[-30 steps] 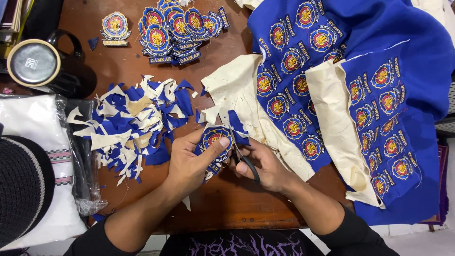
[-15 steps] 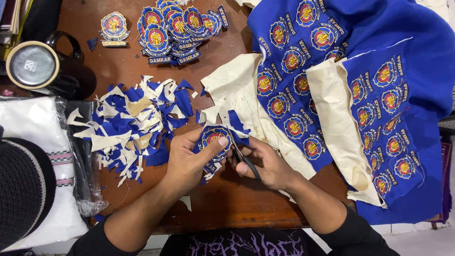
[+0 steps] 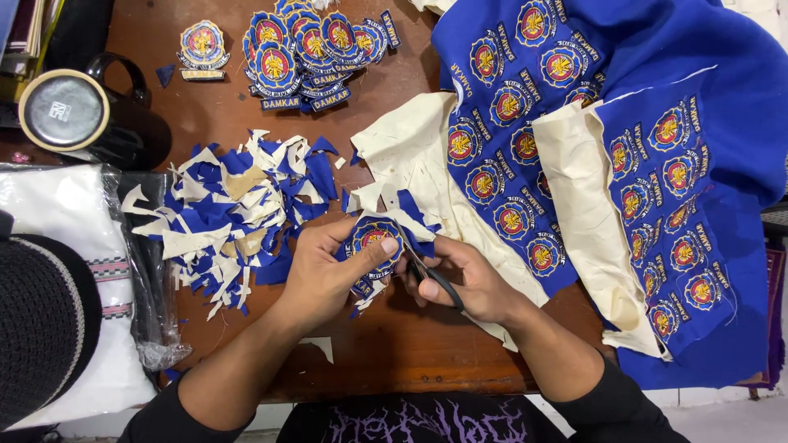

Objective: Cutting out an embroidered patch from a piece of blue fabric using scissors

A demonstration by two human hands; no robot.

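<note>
Now the left hand (image 3: 324, 275) pinches a badge (image 3: 375, 242). The right hand (image 3: 468, 283) grips scissors (image 3: 435, 279) at its edge, beside scraps (image 3: 234, 209).

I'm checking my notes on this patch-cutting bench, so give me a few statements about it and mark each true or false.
1. The left hand holds a round embroidered patch on blue cloth. True.
2. The right hand holds black-handled scissors. True.
3. The heap of blue and cream cloth scraps lies right of the hands. False: it lies to their left.
4. The pile of finished cut-out patches sits at the near table edge. False: it sits at the far side.
5. The black mug with a metal lid lies tipped over. False: it stands upright.
</note>
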